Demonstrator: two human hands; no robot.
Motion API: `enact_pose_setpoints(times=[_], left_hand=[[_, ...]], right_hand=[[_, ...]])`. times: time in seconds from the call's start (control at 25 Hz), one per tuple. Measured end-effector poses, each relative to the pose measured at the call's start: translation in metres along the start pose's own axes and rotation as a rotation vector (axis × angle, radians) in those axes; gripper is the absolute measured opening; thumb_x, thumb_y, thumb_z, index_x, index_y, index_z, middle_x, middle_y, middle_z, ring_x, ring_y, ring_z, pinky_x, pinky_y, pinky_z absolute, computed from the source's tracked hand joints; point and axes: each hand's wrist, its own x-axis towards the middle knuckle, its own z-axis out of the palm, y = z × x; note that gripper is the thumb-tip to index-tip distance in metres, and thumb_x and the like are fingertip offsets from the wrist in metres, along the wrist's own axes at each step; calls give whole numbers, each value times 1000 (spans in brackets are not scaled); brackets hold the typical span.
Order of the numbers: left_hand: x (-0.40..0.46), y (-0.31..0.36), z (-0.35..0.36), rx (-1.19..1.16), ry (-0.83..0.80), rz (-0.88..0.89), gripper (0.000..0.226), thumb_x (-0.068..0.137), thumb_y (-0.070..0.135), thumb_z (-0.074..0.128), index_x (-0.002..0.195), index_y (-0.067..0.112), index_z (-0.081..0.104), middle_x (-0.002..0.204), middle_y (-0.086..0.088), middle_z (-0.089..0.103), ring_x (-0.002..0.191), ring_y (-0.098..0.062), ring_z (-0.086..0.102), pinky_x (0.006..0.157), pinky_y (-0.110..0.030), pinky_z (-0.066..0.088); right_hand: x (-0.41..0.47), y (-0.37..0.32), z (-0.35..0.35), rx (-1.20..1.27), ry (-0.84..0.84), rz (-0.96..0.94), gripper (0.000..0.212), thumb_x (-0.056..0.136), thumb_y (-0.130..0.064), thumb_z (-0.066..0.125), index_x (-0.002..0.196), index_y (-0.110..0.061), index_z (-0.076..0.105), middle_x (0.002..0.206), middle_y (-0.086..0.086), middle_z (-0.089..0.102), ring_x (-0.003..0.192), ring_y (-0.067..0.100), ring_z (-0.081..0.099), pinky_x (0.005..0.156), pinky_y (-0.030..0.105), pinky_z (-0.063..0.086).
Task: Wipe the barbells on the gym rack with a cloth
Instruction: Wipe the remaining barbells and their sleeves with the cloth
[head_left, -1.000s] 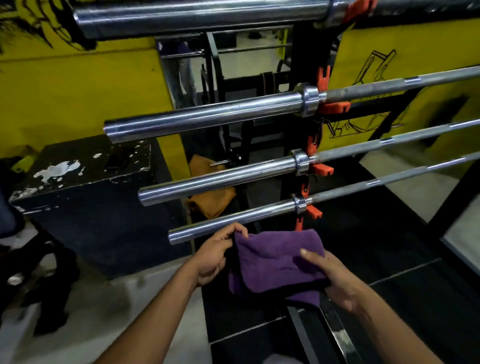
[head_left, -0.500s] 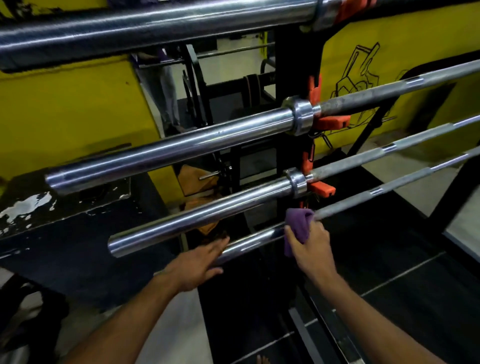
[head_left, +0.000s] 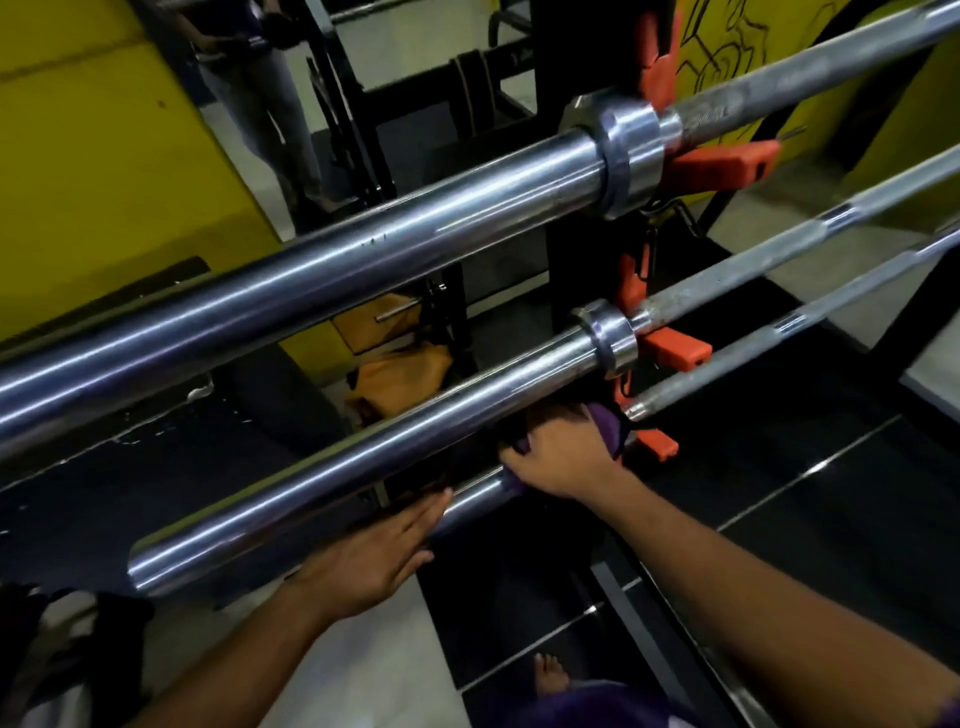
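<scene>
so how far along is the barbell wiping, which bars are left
Nothing looks finished yet. In hand: the right hand wraps the purple cloth round the lowest barbell near its collar, while the left hand rests flat along that sleeve. Left: the rest of that bar, the middle barbell and the upper barbell, neither touched by the cloth.
</scene>
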Motion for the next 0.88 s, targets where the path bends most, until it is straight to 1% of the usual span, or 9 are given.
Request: enact_pose_setpoints(times=[0.12,0.16,0.28,0.4,0.52,0.6,0.68,0.72,0.88], left_hand=[[1,-2,1,-54,-1,-3,69,104,48,39,161,31,4,165,15,3,148,5,8,117,-7,3],[2,-3,2,-62,-4,-8,69,104,50,37,160,34,0,165,16,0,148,6,6,117,-8,3],[2,-3,2,-65,-59,-23,71,103,54,32,156,42,-14,164,19,-8,148,7,1,117,-8,1],[3,-2,-1,-68,-69,-30,73,104,51,36,155,45,-17,163,21,-9,148,8,2,117,-7,2],[2,-1,-2,-68,-52,-21,73,104,48,38,156,43,-14,162,23,-9,145,10,1,115,-4,1],[3,-1,-3,-67,-58,-24,73,105,49,39,156,43,-14,162,26,-11,145,12,0,114,-4,1],[3,-2,-3,-74,-82,-24,74,105,49,39,155,44,-15,161,27,-14,146,11,-2,116,-6,2],[3,-3,-3,-78,-88,-23,74,105,50,39,154,45,-17,161,28,-16,147,11,-2,117,-7,2],[2,-3,0,-37,-88,-17,75,104,51,36,154,44,-20,159,30,-22,146,13,-10,119,-11,2]], right_hand=[[-48,33,23,-48,453,-97,39,83,-43,66,103,-10,68,111,10,67,116,32,58,113,61,28],[-53,44,28,-66,505,-98,34,83,-37,69,102,-9,68,114,11,66,120,31,55,115,65,22],[-37,43,24,-9,493,60,29,86,-36,64,101,-10,65,112,8,65,120,27,54,119,59,13],[-35,25,26,52,485,104,40,89,-40,54,115,-11,56,118,10,62,122,28,51,117,53,19],[-57,26,49,352,588,91,48,93,-18,61,135,-2,43,141,19,47,143,31,36,123,53,13],[-73,11,57,664,613,116,46,100,-17,53,140,2,41,145,13,44,148,16,29,125,41,14],[-89,-11,47,1063,609,255,39,102,-21,53,135,-3,41,133,3,48,133,-8,39,113,14,28],[-96,-20,38,1206,604,390,40,101,-21,55,136,-8,39,131,2,50,124,-9,45,104,7,32],[-119,-12,49,1741,657,1019,43,104,-19,49,147,-14,44,129,5,61,108,15,61,91,23,49]])
